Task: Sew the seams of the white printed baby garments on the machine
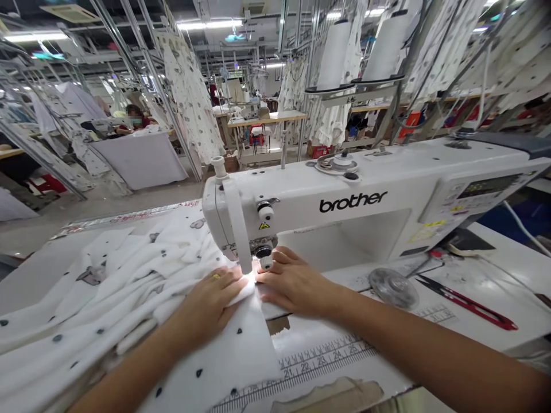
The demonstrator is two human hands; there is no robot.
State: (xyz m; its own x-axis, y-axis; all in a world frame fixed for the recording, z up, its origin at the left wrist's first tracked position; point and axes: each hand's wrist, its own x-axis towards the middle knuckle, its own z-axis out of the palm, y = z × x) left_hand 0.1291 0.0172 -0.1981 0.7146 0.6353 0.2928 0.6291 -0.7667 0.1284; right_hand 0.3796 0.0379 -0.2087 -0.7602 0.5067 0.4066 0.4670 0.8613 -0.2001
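White printed fleece-like fabric [245,355] lies under the needle area of a white sewing machine [301,195]. My left hand [210,298], with a yellow ring, rests on the fabric left of the needle; its fingers are closed at a small raised fold. On the other side, my right hand [297,281] has its fingers bent together at the fabric's edge, close to the presser foot. The needle's tip is hidden by glare and fingers. A white strip [237,223] hangs down the front of the machine head into the lit spot.
Red-handled thread snips [469,301] and a clear round bobbin case or dish [394,288] lie to the right. A printed ruler [318,358] runs along the table front. Thread cones [333,54] stand above. A co-worker [135,119] sits at the back left.
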